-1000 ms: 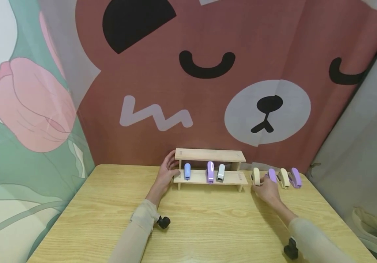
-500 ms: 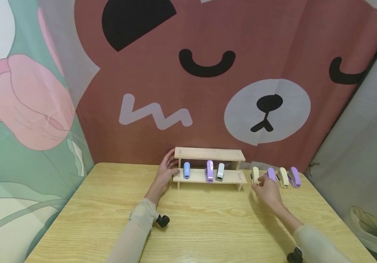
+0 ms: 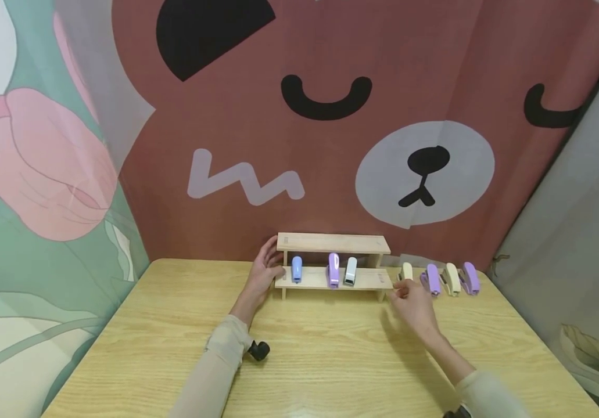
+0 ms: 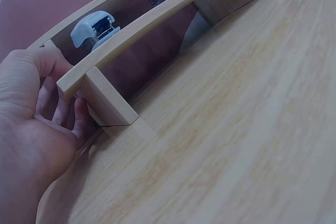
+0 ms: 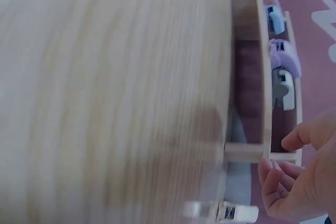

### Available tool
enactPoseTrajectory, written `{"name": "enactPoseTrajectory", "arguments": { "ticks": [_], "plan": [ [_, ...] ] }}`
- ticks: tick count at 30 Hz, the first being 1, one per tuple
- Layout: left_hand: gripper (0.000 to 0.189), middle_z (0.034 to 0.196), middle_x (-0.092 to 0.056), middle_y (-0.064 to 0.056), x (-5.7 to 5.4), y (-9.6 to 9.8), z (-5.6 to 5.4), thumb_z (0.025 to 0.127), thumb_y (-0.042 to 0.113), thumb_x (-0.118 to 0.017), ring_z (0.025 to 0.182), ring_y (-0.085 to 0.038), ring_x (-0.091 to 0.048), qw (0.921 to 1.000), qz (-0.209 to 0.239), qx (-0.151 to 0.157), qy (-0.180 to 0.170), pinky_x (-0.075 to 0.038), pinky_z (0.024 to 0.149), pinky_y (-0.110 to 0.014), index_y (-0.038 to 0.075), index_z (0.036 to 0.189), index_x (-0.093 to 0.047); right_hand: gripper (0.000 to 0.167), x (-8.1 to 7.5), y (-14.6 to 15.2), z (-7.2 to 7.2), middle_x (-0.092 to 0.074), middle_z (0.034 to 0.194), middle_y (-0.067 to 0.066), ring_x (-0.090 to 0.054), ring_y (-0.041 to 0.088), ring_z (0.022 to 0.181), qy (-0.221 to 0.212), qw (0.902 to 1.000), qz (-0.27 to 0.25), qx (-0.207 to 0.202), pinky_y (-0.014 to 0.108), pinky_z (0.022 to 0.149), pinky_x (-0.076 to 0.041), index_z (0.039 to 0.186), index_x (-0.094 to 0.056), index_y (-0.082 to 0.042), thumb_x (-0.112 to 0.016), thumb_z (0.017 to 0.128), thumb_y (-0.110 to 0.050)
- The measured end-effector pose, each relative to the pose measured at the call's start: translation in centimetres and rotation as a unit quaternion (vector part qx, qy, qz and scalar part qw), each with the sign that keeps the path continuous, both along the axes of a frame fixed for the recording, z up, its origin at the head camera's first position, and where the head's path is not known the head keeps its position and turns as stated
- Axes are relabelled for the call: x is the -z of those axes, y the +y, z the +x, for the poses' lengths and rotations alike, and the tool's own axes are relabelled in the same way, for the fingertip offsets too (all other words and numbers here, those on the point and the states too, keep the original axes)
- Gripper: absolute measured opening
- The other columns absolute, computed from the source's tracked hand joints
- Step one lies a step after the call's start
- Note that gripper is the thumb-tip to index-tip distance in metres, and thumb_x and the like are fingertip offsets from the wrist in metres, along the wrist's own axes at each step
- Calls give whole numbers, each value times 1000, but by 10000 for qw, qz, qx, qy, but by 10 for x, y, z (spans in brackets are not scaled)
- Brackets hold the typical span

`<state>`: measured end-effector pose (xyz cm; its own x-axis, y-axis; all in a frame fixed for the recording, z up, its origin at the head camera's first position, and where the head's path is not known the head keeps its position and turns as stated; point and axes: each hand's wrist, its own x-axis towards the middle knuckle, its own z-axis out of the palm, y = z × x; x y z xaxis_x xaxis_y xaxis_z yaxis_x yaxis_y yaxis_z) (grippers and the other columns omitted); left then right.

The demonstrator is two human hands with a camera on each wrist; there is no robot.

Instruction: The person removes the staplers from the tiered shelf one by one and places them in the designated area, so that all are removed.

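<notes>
Wooden table [image 3: 174, 348]: three staplers on rack [image 3: 330, 280], four at 3 o'clock. Left hand [image 3: 264, 273] grips rack; right hand [image 3: 409, 302] loosely curled, empty.

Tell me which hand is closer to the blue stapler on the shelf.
Left. The left hand holds the left end of the shelf, right beside the blue stapler. The right hand is past the shelf's far end, near the cream stapler.
</notes>
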<state>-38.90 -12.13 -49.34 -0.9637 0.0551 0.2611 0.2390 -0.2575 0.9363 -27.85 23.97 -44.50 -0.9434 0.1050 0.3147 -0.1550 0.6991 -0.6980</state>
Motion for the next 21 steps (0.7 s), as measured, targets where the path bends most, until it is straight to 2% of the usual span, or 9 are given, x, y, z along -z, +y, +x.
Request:
{"name": "enactPoseTrajectory", "arguments": {
  "ticks": [6, 12, 21],
  "plan": [
    [99, 148, -49, 0, 0, 0, -1, 73, -25, -57, 131, -27, -47, 10000, 38, 38, 52, -52, 88, -35, 33, 152, -45, 26, -2, -18, -1, -68, 89, 12, -63, 25, 81, -113, 9996, -241, 23, 34, 69, -50, 111, -69, 6, -65, 90, -9],
    [100, 150, -47, 0, 2, 1, -2, 73, -26, -56, 132, -29, -46, 9999, 99, 100, 81, -54, 80, -32, 32, 153, -44, 28, -7, -34, -5, -69, 91, 11, -64, 26, 84, -113, 9991, -400, 55, 37, 74, -50, 112, -70, 3, -66, 90, -13],
    [99, 149, -48, 3, 0, -1, 0, 74, -25, -57, 131, -26, -48, 10000, 2, 14, -26, -53, 86, -34, 34, 152, -45, 29, -7, -60, -16, -70, 87, 13, -65, 27, 79, 146, 9974, -711, -25, 35, 70, -52, 107, -71, 5, -72, 89, -18]
  ]
}}
